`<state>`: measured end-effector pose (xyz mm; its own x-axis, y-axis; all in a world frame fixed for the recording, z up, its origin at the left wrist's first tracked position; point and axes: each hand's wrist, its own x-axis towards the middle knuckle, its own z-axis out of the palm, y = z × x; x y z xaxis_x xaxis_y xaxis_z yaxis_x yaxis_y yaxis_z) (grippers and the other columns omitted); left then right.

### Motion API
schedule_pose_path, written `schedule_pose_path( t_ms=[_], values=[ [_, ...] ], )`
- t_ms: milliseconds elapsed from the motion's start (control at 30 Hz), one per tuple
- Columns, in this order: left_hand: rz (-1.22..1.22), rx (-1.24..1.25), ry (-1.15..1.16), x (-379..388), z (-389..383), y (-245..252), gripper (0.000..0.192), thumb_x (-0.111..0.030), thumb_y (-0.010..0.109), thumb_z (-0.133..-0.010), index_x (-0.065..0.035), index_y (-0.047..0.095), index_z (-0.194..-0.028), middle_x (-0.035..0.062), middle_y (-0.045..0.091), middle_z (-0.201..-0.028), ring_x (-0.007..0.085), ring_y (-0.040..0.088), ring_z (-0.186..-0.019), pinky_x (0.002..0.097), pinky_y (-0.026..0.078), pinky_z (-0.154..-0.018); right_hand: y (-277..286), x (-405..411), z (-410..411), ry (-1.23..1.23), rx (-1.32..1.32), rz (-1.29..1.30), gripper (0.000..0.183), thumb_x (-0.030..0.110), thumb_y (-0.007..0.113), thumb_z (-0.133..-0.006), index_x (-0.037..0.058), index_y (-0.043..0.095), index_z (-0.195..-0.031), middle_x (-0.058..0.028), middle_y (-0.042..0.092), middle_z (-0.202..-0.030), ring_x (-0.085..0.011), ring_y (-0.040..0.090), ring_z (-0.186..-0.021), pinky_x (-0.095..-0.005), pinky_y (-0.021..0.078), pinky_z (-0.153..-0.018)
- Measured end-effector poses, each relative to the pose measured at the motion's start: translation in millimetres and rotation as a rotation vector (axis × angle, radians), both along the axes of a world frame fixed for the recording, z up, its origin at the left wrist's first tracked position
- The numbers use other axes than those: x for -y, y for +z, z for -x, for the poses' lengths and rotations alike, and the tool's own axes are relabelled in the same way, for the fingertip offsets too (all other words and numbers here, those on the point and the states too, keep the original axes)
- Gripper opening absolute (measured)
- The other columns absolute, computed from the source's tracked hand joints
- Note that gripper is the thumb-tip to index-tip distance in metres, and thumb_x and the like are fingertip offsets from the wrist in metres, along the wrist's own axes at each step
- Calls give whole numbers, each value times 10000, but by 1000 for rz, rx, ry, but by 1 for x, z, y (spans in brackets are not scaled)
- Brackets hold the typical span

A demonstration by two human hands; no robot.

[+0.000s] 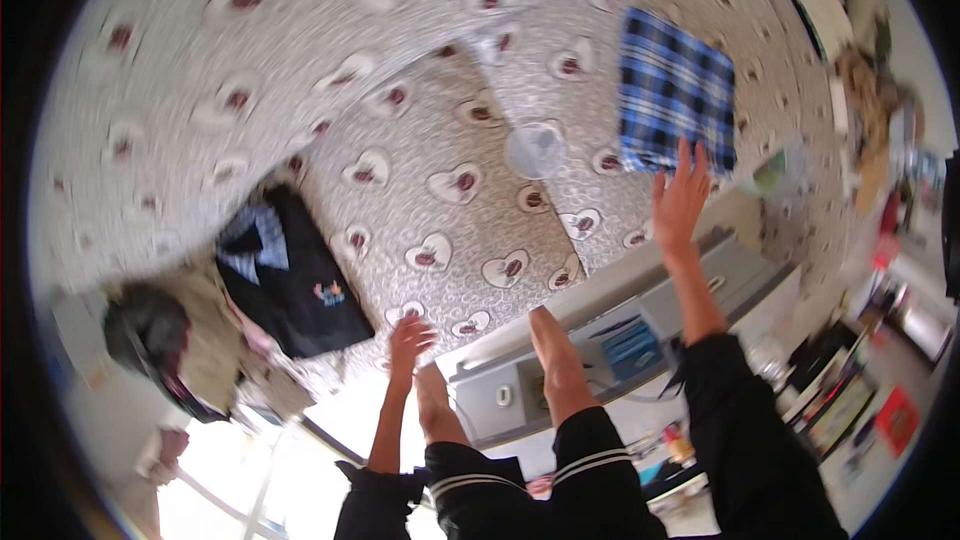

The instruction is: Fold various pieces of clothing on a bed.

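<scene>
A folded blue, black and white plaid cloth (675,94) lies on the heart-patterned bedding (420,202) at the upper right. My right hand (681,202) is at its lower edge, fingers spread and seemingly holding nothing; whether the fingertips touch the cloth cannot be told. My left hand (411,341) is over the bedding's near edge, empty, with its fingers apart. To the left of that hand lies a folded black garment (300,277) with a blue patterned collar and a small coloured motif on its front.
A dark and beige bag or bundle of cloth (176,337) stands at the left. A translucent round object (534,151) is on the bedding. Grey drawers (487,399) line the near edge, beside my legs. Assorted items crowd the right side, including a red object (898,420).
</scene>
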<state>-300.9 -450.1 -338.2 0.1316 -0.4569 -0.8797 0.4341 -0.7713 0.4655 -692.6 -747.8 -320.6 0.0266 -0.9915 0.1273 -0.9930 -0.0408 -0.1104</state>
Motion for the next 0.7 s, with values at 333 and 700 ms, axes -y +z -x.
schedule_pose_path(
  t_ms=[333,700],
  values=[
    [-119,309,908,-137,-167,-36,428,-428,644,-807,-100,521,-1053,-14,554,-940,116,539,-846,302,465,-769,-55,-154,-312,73,994,-1133,574,244,622,-841,4,366,-1294,-139,534,-1135,-199,532,-995,-331,461,-799],
    [170,408,264,-150,-283,-42,494,-445,619,-819,35,604,-936,16,589,-728,95,502,-636,265,402,-534,-42,-162,-461,-282,922,-1280,396,307,695,-773,95,529,-1063,2,536,-1035,-103,488,-908,-238,345,-770]
  ],
)
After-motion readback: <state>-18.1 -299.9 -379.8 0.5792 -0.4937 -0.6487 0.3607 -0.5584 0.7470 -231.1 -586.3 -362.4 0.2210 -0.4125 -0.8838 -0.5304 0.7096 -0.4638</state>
